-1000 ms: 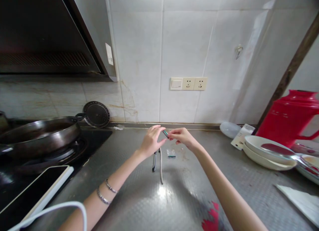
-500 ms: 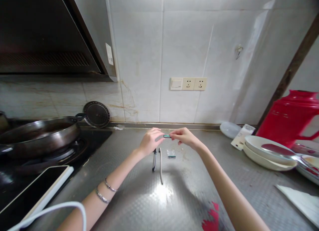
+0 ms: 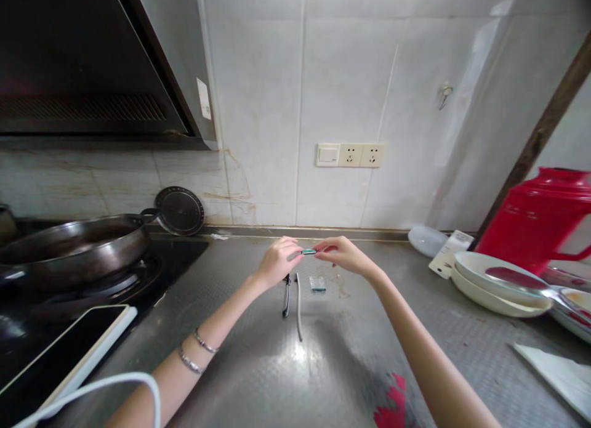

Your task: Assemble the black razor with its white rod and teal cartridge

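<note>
Both my hands meet above the steel counter (image 3: pixel 295 372). My left hand (image 3: pixel 277 262) and my right hand (image 3: pixel 339 254) each pinch one end of a small flat teal and grey packet (image 3: pixel 306 252), held level between them. Right below lies a slim black and silver tool (image 3: pixel 292 295), possibly a razor. Beside that tool, a second small packet (image 3: pixel 317 284) rests flat on the counter.
A dark wok (image 3: pixel 69 246) sits on the hob at left, a tablet (image 3: pixel 60 354) with a white cable in front of it. White bowls (image 3: pixel 496 283) with a spoon and a red jug (image 3: pixel 538 215) stand at right. A tiled wall with sockets (image 3: pixel 349 155) rises behind.
The small packet has turned from tilted to level between my fingertips. My left fingers, spread a second ago, have closed onto it. Arms barely moved.
</note>
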Motion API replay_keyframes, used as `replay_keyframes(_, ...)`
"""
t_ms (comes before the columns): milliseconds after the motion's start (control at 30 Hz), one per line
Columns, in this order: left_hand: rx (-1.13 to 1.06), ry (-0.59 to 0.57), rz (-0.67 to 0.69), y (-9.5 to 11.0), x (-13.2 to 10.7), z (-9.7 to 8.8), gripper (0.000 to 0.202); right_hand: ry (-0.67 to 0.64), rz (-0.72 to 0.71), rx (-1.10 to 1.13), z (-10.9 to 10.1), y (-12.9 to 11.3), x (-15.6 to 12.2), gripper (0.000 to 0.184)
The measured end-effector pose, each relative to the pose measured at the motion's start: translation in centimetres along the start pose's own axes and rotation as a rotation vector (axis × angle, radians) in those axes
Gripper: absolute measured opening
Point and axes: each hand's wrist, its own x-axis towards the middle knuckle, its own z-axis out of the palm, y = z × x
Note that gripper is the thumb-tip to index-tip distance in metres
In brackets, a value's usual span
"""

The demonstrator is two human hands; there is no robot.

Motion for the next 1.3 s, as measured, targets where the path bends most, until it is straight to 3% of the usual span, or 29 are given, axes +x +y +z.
replay_keyframes(200, -0.096, 0.037, -0.116, 0.3, 0.2, -0.2, 0.007, 0.099, -0.188, -0.166, -0.1, 0.3, 0.0, 0.021)
replay_keyframes(400, -0.141, -0.015, -0.209, 0.6, 0.3, -0.4, 0.011, 0.080, -0.226, -0.193, -0.4, 0.5, 0.0, 0.021)
replay_keyframes(700, -0.106, -0.039, -0.270, -0.2, -0.1, 0.0, 0.012, -0.168, 0.037, -0.381, -0.1, 5.9, 0.5, 0.016)
replay_keyframes(833, -0.107, -0.055, -0.268, -0.1, -0.2, 0.1, 0.011, -0.227, 0.088, -0.432, 0.7, 7.6, 0.7, 0.017)
replay_keyframes(1300, -0.090, -0.064, -0.243, -0.3, -0.5, 0.6, 0.010, -0.281, 0.133, -0.523, 2.2, 7.3, 0.6, 0.016)
